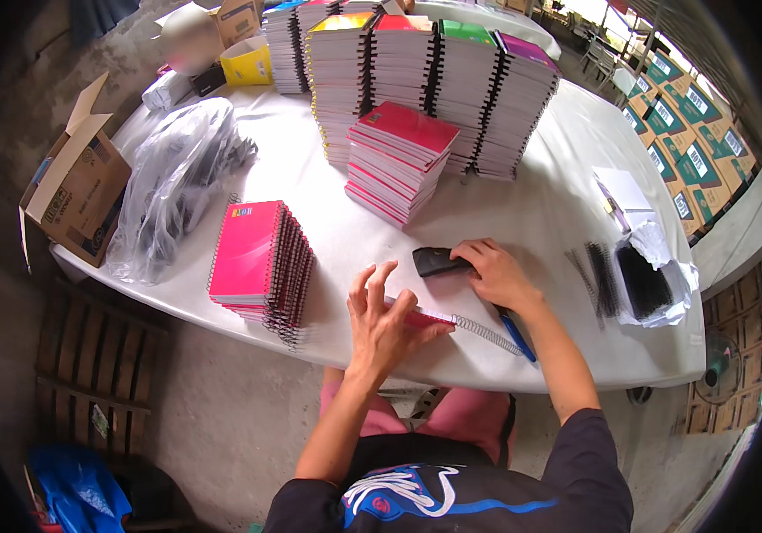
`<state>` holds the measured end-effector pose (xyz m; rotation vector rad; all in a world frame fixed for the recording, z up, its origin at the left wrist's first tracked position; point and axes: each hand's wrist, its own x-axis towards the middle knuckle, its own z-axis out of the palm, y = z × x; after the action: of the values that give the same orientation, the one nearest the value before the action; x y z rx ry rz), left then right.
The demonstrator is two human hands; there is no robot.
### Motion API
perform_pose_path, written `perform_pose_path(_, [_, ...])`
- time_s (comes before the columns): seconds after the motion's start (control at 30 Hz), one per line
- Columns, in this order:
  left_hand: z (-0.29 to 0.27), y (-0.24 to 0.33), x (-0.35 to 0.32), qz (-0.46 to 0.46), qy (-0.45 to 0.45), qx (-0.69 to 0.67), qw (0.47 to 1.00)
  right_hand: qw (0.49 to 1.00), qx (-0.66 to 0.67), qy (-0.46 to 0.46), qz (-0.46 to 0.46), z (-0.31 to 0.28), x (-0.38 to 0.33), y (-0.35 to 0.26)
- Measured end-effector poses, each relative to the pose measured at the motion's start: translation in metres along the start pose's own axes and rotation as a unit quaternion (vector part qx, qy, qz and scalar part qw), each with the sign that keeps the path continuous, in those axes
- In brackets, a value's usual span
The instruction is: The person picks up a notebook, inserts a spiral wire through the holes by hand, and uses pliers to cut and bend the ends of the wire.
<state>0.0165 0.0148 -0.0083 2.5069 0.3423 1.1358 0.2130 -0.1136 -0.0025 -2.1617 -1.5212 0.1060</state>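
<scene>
Near the table's front edge, my left hand [385, 320] grips a small red notebook [421, 317] between thumb and finger, its other fingers raised. A wire spiral coil [487, 335] runs along the notebook's edge and sticks out to the right. My right hand [494, 274] has its fingers over the end of a black block-like object [439, 261], whose kind I cannot make out. Beside the coil, below my right wrist, lies a blue-handled tool [518, 338]. To the left stands a stack of spiral-bound red notebooks [247, 253]; farther back is a stack of red-covered pads without coils [398, 164].
Tall stacks of bound notebooks [407, 75] stand at the back. A clear plastic bag [172, 191] and an open carton [79, 195] are at left. Black coils [643, 282] lie in white paper at right, with printed cartons [696, 147] beyond the table.
</scene>
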Motion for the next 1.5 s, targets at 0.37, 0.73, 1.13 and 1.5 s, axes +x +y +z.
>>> perform_pose_path(0.37, [0.002, -0.007, -0.002, -0.006, -0.013, -0.002, 1.0, 0.846, 0.525, -0.085, 0.043, 0.006, -0.027, -0.021])
perform_pose_path(0.73, [0.0, -0.013, 0.0, -0.019, -0.017, -0.019, 0.999, 0.911, 0.411, -0.013, -0.029, -0.006, -0.015, -0.055])
perform_pose_path(1.13, [0.016, -0.035, -0.005, -0.088, 0.02, -0.147, 0.985, 0.866, 0.497, -0.032, -0.042, -0.005, -0.005, -0.052])
perform_pose_path(1.5, [0.023, -0.04, -0.008, -0.153, 0.063, -0.283, 0.945, 0.886, 0.461, 0.032, 0.03, 0.0, 0.002, -0.055])
